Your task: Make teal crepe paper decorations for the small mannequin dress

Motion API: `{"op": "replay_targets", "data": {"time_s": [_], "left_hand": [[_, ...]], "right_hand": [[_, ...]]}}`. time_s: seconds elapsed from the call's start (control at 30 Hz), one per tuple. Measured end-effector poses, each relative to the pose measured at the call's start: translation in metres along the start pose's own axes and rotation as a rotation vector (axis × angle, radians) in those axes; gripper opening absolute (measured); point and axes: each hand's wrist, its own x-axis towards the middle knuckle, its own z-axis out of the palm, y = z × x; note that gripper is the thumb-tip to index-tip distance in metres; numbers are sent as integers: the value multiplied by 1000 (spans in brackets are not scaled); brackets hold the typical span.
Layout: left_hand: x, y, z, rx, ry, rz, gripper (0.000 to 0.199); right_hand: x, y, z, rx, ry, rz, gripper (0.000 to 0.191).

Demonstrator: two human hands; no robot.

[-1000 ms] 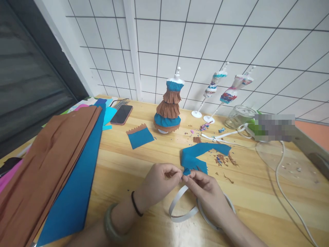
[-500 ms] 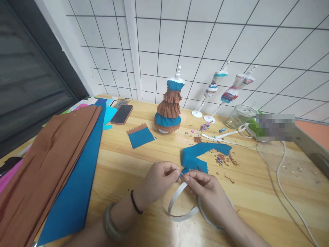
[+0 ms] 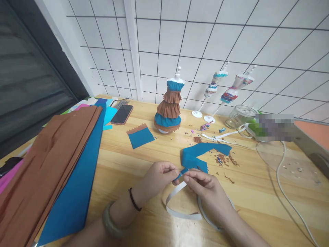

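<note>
Grip: left hand (image 3: 164, 175) and right hand (image 3: 207, 185) pinched a blue scrap (image 3: 184, 170).
Pressure: likely best light, even.
White band (image 3: 177, 213): looped toward the desk's (image 3: 120, 164) near edge.

A wooden table (image 3: 118, 151) stands along a white, dark-gridded wall (image 3: 205, 39), a dark panel (image 3: 28, 65) leftward.

Moderately bright, fairly even light covers the table (image 3: 123, 154), with pale glare at the middle of its near edge. A white cable (image 3: 277, 171) casts a soft shadow near the right edge. Wide-angle distortion slants the wall tiles (image 3: 221, 37); the small blue piece (image 3: 184, 169) looks soft; pixelation masks one patch.
</note>
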Motion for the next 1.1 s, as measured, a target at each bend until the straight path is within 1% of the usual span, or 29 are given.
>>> {"op": "replay_targets", "data": {"time_s": [0.13, 0.37, 0.53, 0.63, 0.7, 0.77, 0.83, 1.0, 1.1], "left_hand": [[1, -1, 0, -3, -2, -9, 18], [2, -2, 0, -1, -8, -27, 17], [2, -2, 0, 11, -15, -29, 17], [4, -2, 2, -25, -11, -33, 14], [5, -3, 4, -55, 3, -22, 11], [5, -4, 5, -34, 15, 14, 9], [3, -4, 7, 82, 40, 84, 8], [-4, 1, 9, 521, 122, 295, 16], [-6, 4, 9, 716, 141, 391, 17]], "right_hand": [[-1, 3, 0, 32, 19, 35, 15], [2, 3, 2, 106, -28, 59, 15], [1, 7, 2, 113, -21, 63, 16], [1, 7, 3, 130, -36, 58, 17], [1, 7, 4, 144, -30, 60, 17], [1, 7, 4, 155, -15, 63, 16], [1, 8, 4, 161, -5, 71, 16], [1, 6, 4, 150, -11, 69, 18], [1, 3, 4, 132, -5, 62, 20]]}}
